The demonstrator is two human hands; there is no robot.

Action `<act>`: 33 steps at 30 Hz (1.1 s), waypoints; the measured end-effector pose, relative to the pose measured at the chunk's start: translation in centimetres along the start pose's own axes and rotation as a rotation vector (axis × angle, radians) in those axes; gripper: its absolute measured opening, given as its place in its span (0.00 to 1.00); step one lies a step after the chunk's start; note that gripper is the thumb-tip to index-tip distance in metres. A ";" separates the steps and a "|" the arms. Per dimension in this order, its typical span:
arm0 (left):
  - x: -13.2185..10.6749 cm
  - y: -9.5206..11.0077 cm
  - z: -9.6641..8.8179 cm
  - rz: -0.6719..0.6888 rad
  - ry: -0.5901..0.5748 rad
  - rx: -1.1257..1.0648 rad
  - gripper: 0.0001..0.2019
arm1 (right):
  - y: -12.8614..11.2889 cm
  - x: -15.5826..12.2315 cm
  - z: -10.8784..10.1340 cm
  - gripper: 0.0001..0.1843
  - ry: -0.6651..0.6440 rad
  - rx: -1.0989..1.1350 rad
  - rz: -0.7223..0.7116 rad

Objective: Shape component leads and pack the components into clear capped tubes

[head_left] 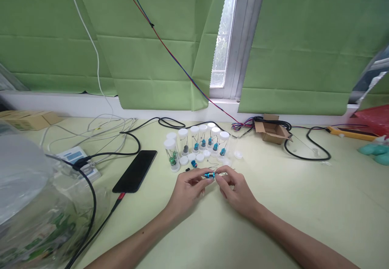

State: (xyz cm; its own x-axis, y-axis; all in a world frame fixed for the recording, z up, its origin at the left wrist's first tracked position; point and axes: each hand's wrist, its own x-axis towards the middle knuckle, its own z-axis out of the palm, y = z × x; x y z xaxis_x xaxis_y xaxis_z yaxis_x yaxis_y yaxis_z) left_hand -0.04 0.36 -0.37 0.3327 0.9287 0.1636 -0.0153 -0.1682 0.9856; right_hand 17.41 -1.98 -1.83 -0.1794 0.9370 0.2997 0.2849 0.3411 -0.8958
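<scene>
My left hand (189, 188) pinches a small shiny blue-and-black cylindrical piece (209, 175) between thumb and fingertips. At its right end, the closed fingertips of my right hand (237, 186) grip the same piece, which lies roughly level just above the table. Behind my hands, a similar blue-and-dark piece (193, 164) rests among loose white caps (184, 161) and thin metal pins (214, 166). Several clear vials with white lids stand farther back; one vial (223, 143) holds a blue piece with thin wires, another vial (172, 155) a green one.
A black phone (135, 171) with a cable plugged in lies to the left, near a white power strip (79, 161). Plastic bags (24, 188) bulge at the left edge. An open cardboard box (272, 131) and black cables (316, 158) sit at the back right.
</scene>
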 end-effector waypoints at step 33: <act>0.1 0.4 0.2 -0.045 0.011 -0.039 0.09 | 0.1 0.0 0.1 0.13 0.030 -0.001 -0.013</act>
State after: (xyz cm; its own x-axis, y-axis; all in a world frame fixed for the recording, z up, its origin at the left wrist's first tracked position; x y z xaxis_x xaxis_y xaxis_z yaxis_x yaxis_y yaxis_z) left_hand 0.21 0.31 0.05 0.3237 0.9386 0.1195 -0.0373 -0.1136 0.9928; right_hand 17.35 -1.94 -1.95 -0.1546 0.9342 0.3214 0.2838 0.3536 -0.8913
